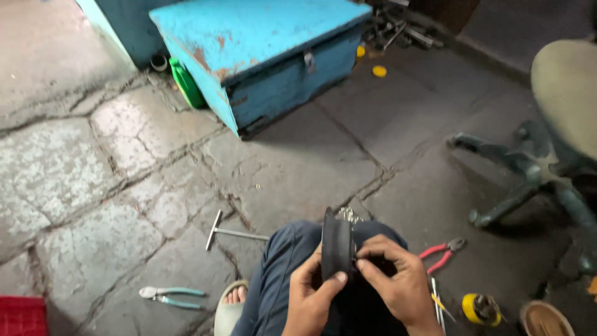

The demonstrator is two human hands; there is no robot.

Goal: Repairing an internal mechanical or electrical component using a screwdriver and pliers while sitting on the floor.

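Cracked grey stone floor [124, 162] filled most of the frame. At the top sat a big blue box [267, 56] with rusty spots, and a green can [186, 84] leaned at its left side. A chair base [528, 180] with dark legs stood at the right edge. On the floor lay a metal T-shaped tool [230, 231] in the lower left, blue-handled pliers [171, 295] below it, red-handled pliers [441, 254] at the lower right, and a yellow reel [480, 308] near the bottom right corner. A red crate [22, 316] peeked in at the bottom left corner. Open floor lay in the middle, between the box and the knee.

At the bottom middle, a round black part [337, 246] stood on edge over the person's knee in blue trousers [280, 274]. The left hand [311, 295] gripped it from below, thumb pressed on its side. The right hand [398, 280] touched its right face, fingers pinched together on the rim.
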